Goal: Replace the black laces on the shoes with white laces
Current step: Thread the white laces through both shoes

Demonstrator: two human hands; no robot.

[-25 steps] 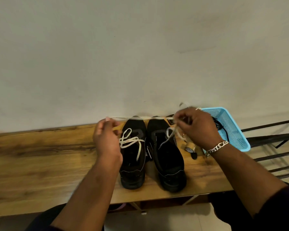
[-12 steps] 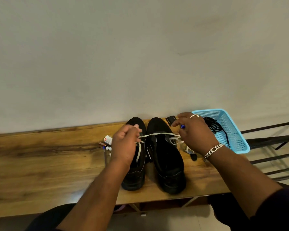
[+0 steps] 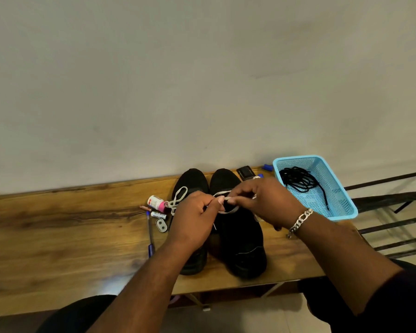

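Two black shoes stand side by side on the wooden bench, toes toward the wall. My left hand (image 3: 194,219) lies over the left shoe (image 3: 190,181) and pinches the white lace (image 3: 228,210) of the right shoe (image 3: 240,239). Fingertip to fingertip with it, my right hand (image 3: 264,203) pinches the same lace above that shoe's tongue; a small loop hangs below the fingers. A white lace loop (image 3: 178,198) from the left shoe trails off to its left. The black laces (image 3: 298,180) lie coiled in the blue basket (image 3: 341,200).
Left of the shoes lie a small pink-and-white bottle (image 3: 156,202), batteries (image 3: 158,215), a blue pen (image 3: 150,233) and a small metal plate (image 3: 161,225). A black square object (image 3: 245,172) sits by the wall. Dark metal bars (image 3: 389,203) run right of the bench (image 3: 58,231).
My hands have come together from wide apart; the lace that was stretched between them is now slack, with a small loop over the right shoe.
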